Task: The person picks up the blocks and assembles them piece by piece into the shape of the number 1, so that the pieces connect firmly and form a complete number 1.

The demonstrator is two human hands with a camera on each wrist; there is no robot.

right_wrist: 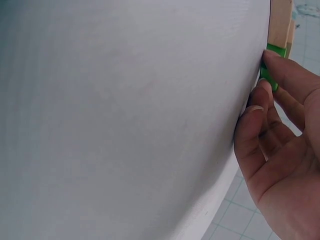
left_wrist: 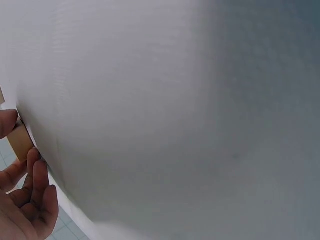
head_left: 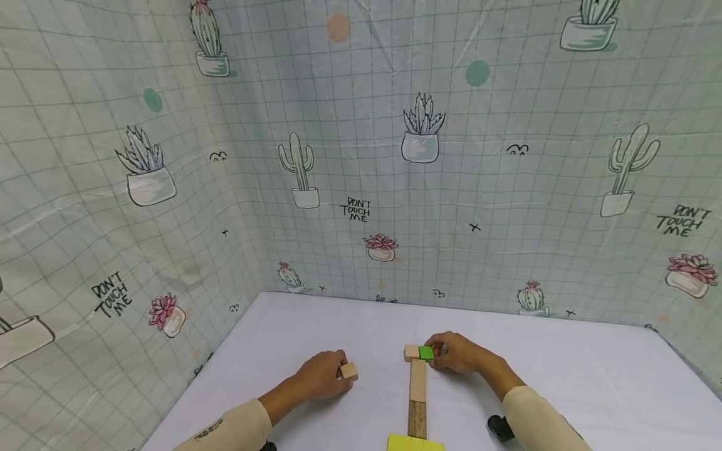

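Observation:
My left hand pinches a plain wooden cube between thumb and fingers, low over the white tabletop. That wooden cube shows at the left edge of the left wrist view. On the right, my right hand grips a green cube, which sits beside another plain wooden cube. Both cubes lie at the far end of a light wooden block. A darker brown block continues the line toward me, and a yellow piece is at its near end, cut off by the frame.
A white cloth covers the table. Behind and to the left hangs a grid-patterned curtain printed with cacti, meeting the table's far edge. A black object shows by the right sleeve.

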